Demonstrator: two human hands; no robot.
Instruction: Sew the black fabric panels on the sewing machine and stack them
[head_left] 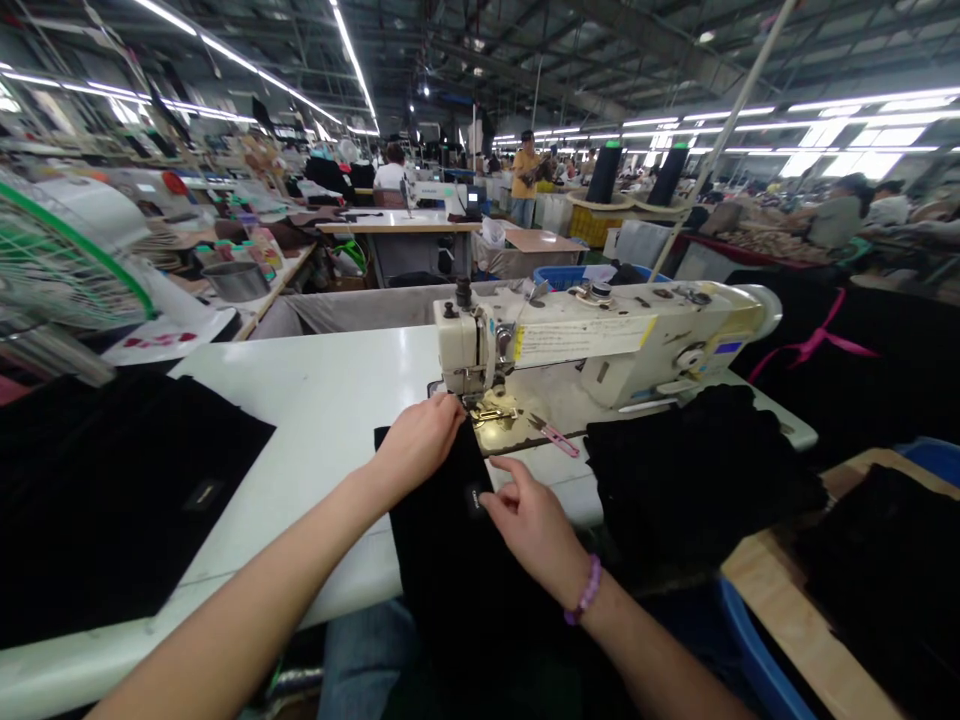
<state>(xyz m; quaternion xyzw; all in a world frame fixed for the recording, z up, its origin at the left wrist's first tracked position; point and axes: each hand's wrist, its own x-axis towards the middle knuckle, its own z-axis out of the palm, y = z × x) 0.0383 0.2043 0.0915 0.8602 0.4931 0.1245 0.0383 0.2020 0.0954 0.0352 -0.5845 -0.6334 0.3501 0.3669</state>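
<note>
A black fabric piece lies over the table's front edge and hangs toward my lap, its far end at the sewing machine's needle area. My left hand is closed, fingertips pinching the fabric's far end right beside the presser foot. Lower down, my right hand, with a purple bead bracelet, grips the right edge of the fabric. Its thumb is by a small black label with white lettering, and its index finger stretches forward. The cream sewing machine stands just beyond both hands.
Pink-handled thread snips lie on the machine bed. Black fabric pieces are piled at right, and another black piece with a label lies at left. A green-rimmed fan stands at far left. Co-workers sit and stand behind.
</note>
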